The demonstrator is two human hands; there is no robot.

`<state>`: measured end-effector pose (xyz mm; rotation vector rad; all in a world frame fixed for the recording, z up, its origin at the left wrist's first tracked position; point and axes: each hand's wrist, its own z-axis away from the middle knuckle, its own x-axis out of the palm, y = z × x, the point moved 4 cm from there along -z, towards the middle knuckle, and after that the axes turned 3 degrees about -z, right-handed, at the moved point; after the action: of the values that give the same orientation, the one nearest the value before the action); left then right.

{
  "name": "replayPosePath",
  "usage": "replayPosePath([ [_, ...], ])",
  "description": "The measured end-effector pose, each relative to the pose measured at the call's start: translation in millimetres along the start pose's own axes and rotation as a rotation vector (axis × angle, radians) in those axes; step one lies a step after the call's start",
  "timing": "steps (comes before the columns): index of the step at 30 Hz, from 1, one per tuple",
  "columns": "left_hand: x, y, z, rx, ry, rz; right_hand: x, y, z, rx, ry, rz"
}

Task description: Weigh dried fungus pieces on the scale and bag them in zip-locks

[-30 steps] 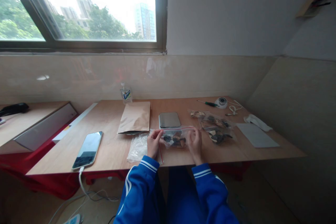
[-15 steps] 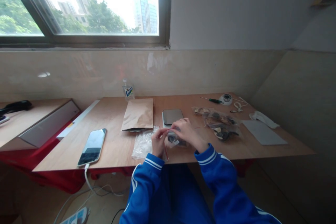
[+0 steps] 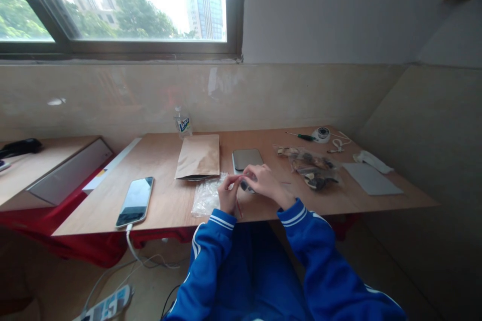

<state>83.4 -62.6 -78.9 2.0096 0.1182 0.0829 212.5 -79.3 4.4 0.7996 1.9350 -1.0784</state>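
My left hand (image 3: 228,194) and my right hand (image 3: 263,184) meet at the near edge of the wooden table (image 3: 169,205). Both pinch a small clear zip bag (image 3: 246,186) of dark dried pieces, mostly hidden under my right hand. A thin red strip hangs down from my left fingers. An empty crumpled clear bag (image 3: 206,197) lies just left of my left hand. A small silver scale (image 3: 246,158) sits right behind my hands.
A brown paper pouch (image 3: 199,156) and a small bottle (image 3: 183,122) lie behind. A phone (image 3: 135,200) on a cable rests at the left. Filled clear bags (image 3: 312,167), a screwdriver (image 3: 301,136), a round tape (image 3: 323,134) and a grey sheet (image 3: 371,178) are at the right.
My right hand slid left along the top of the small bag until it met my left hand, covering the bag. The camera also tilted slightly.
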Motion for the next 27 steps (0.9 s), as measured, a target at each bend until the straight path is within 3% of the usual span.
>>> replayPosePath([
  [10,0.1,1.2,0.4,0.009,-0.012,-0.005,-4.0,-3.5,-10.1,-0.070,-0.103,0.145],
  [15,2.4,6.7,2.3,0.056,-0.018,-0.061,3.3,-6.3,-9.1,-0.121,-0.058,0.262],
  [19,2.0,7.7,2.6,0.058,0.020,-0.078,5.7,5.4,-6.3,-0.110,-0.014,0.190],
  [22,2.7,8.3,2.6,0.072,0.018,-0.090,3.8,21.2,-5.5,-0.075,-0.062,0.116],
  [27,4.0,9.7,2.3,0.087,-0.023,-0.083,-1.9,22.9,-4.7,-0.088,-0.065,0.180],
])
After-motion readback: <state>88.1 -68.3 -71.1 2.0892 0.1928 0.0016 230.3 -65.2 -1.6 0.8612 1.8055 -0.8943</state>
